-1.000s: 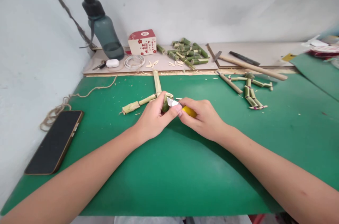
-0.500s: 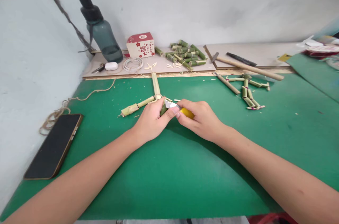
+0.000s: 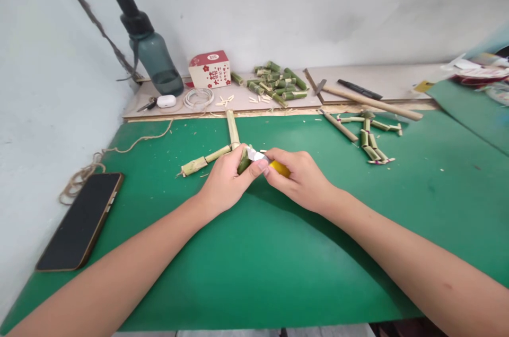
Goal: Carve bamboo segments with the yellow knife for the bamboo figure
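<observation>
My left hand is closed around a short green bamboo piece, most of it hidden by the fingers. In my right hand is a utility knife with a yellow handle, its blade lying against the bamboo. The left thumb presses near the blade's base. Just beyond my left hand lies a jointed bamboo assembly of pale stalks, partly covered by the hand. Farther right rests a small bamboo figure with purple bindings.
Cut bamboo pieces are heaped on the back ledge beside a red and white box and a dark bottle. A hammer and a wooden-handled tool lie right. A phone and twine are left.
The view has shifted very slightly. Both hands keep their hold, and the blade stays at the bamboo with hardly any visible movement.
</observation>
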Tool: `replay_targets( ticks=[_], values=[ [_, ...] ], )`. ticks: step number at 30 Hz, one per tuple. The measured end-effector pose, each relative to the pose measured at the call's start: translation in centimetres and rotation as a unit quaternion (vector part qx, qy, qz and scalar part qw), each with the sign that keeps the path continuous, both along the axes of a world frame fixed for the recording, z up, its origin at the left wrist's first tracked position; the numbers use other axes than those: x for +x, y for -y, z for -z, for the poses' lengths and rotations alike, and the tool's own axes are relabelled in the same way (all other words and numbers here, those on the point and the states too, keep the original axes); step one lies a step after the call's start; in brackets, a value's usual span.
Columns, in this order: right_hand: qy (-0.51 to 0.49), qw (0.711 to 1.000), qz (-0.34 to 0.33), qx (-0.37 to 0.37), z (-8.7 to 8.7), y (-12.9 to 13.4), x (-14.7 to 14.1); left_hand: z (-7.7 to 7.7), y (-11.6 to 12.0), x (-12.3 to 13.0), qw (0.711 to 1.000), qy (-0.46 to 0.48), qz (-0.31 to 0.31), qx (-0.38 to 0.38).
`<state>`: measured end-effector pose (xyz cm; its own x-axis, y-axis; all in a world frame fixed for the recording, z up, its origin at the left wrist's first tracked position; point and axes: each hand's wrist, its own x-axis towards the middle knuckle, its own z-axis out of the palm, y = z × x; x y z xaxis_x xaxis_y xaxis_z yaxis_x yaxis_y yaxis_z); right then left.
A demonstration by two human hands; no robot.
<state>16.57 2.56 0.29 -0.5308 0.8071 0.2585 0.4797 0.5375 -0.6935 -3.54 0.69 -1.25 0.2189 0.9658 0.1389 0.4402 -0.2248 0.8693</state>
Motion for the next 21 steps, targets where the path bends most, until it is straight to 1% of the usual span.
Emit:
replay_targets(
  ticks=[3, 8, 13, 16, 21],
  values=[
    [-0.005, 1.000, -0.017, -0.008, -0.21, 0.02, 0.04, 0.10, 0.08, -0.06, 1.000, 0.000, 0.007, 0.002],
    [-0.009, 0.999, -0.045, -0.016, -0.50, -0.13, 0.29, 0.28, 0.18, -0.07, 0.999, 0.007, 0.037, 0.010],
    [-0.019, 0.996, -0.078, -0.035, -0.74, -0.20, 0.43, 0.10, 0.32, -0.02, 0.999, 0.000, 0.046, 0.015],
    [-0.012, 0.996, -0.076, -0.040, -0.86, -0.10, 0.35, -0.03, 0.35, -0.06, 0.999, -0.008, 0.044, 0.020],
    [-0.003, 0.998, -0.052, -0.037, -0.85, -0.03, 0.23, 0.03, 0.26, -0.10, 0.998, -0.039, 0.028, 0.035]
  ],
)
